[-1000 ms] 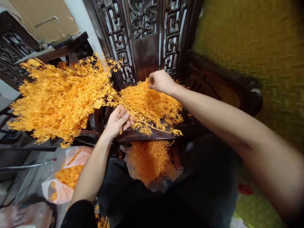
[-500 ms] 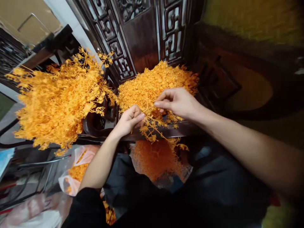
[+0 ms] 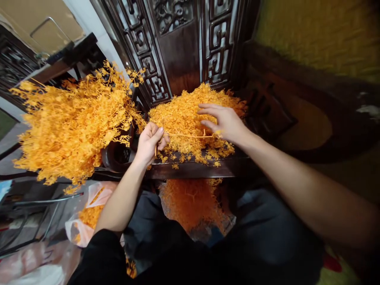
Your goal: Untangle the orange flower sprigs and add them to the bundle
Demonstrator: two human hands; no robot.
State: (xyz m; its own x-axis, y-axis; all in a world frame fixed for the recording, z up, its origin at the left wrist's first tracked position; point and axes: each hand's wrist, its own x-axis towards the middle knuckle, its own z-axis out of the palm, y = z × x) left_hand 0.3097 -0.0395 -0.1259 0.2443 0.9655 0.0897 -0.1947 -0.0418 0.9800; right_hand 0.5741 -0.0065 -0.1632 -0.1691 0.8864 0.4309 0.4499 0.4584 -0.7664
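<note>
My left hand is closed around the stems of a big bunch of orange plastic sprigs that fans out to the left. A thin orange stem runs from that fist to my right hand, whose thumb and a finger pinch its far end while the other fingers spread over a loose heap of orange sprigs on a dark carved wooden seat.
A clear bag of orange sprigs lies in my lap below the seat edge. Another plastic bag with orange pieces sits on the floor at left. Carved dark wood panels rise behind the heap. A yellow woven surface is at right.
My right hand left the heap's far side, came to my left hand, then drew a single stem out to the right. The sprig dangling over the seat edge is gone.
</note>
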